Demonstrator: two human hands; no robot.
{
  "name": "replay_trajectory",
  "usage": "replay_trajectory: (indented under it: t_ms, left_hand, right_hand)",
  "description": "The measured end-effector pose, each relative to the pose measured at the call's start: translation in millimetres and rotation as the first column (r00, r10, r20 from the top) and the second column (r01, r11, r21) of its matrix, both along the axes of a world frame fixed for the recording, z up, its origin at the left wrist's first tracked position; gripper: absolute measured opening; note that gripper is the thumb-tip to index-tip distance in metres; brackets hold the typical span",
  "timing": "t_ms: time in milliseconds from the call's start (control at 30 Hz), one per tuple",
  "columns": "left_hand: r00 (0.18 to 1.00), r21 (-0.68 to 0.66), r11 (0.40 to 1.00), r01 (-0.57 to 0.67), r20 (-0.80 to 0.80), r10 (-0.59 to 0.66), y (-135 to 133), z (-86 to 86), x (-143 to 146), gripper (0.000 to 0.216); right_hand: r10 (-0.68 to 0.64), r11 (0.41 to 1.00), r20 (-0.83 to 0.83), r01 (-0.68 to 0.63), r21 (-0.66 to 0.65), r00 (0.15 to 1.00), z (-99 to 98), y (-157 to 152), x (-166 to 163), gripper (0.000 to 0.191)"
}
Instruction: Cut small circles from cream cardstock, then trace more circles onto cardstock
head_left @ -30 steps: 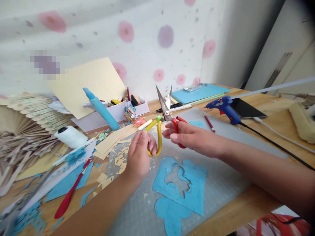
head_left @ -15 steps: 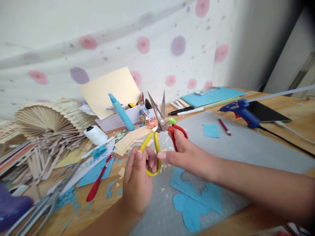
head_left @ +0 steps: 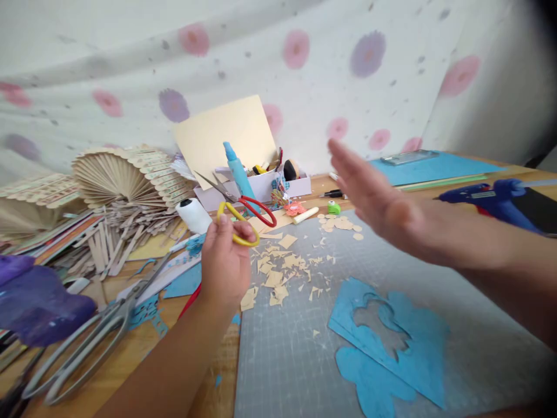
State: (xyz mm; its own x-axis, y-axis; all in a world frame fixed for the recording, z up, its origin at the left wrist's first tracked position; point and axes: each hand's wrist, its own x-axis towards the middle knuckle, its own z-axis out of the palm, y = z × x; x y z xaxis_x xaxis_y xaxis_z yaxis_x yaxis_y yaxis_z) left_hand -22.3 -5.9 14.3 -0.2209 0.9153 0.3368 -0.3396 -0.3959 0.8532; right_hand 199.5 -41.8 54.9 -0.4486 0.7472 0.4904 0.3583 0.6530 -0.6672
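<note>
My left hand (head_left: 227,264) is closed around the yellow handle of a pair of scissors (head_left: 230,198). Their red handle hangs free and the blades point up to the left. My right hand (head_left: 380,212) is raised over the grey cutting mat (head_left: 282,366), its fingers stretched out and nothing in it. Below it lies a blue sheet (head_left: 348,325) with a ragged hole cut through it. A rounded blue cut-out (head_left: 372,377) lies partly beneath that sheet. Beige paper scraps (head_left: 275,278) are strewn over the mat near my left hand.
Large grey-handled shears (head_left: 126,310) and a heap of wooden sticks (head_left: 104,244) are at left. A blue glue bottle (head_left: 239,174), a white thread spool (head_left: 194,216) and a green punch (head_left: 333,208) stand at the back. A blue glue gun (head_left: 500,197) is at right.
My right hand has let go of the scissors' red handle and opened, moving up and right. My left hand has carried the scissors left, their blades now tilted left. The view has shifted.
</note>
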Motion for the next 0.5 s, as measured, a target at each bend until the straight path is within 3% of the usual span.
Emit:
replay_trajectory:
  t_ms: [67, 167, 233, 300, 367, 433, 500]
  left_hand:
    - [0.995, -0.013, 0.996, 0.091, -0.041, -0.091, -5.2, -1.5, 2.0, 0.022]
    - [0.972, -0.045, 0.98, 0.194, -0.129, -0.198, -14.8, -3.3, 4.6, 0.019]
    - [0.957, -0.071, 0.975, 0.209, -0.19, -0.219, -18.7, -4.5, 3.8, 0.021]
    - [0.918, -0.093, 0.984, 0.155, -0.354, -0.178, -20.5, -6.1, 1.8, 0.024]
    - [0.755, -0.073, 0.995, 0.07, -0.648, -0.101, -21.4, -8.9, 0.3, 0.024]
    - [0.468, -0.012, 0.999, 0.035, -0.883, -0.027, -21.9, -13.2, 0.6, 0.024]
    - [0.222, 0.028, 0.997, 0.076, -0.975, 0.01, -22.0, -18.7, 2.4, 0.023]
  right_hand:
    - [0.062, 0.99, 0.066, -0.053, -0.13, 0.996, -4.3, 9.3, -19.8, 0.085]
    - [0.089, 0.974, 0.074, -0.071, -0.213, 0.993, -18.6, 18.2, -41.0, 0.08]
    - [0.083, 0.971, 0.012, -0.078, -0.225, 0.996, -30.0, 26.7, -40.9, 0.066]
    - [-0.01, 0.973, -0.087, -0.01, -0.231, 0.996, -38.6, 39.1, -30.6, 0.045]
    - [-0.182, 0.957, -0.207, 0.124, -0.262, 0.961, -42.0, 52.7, -16.0, 0.024]
    - [-0.329, 0.942, -0.358, 0.274, -0.196, 0.874, -40.3, 62.6, -2.6, 0.016]
    - [-0.369, 0.921, -0.488, 0.382, -0.078, 0.791, -35.7, 65.7, 6.4, 0.016]
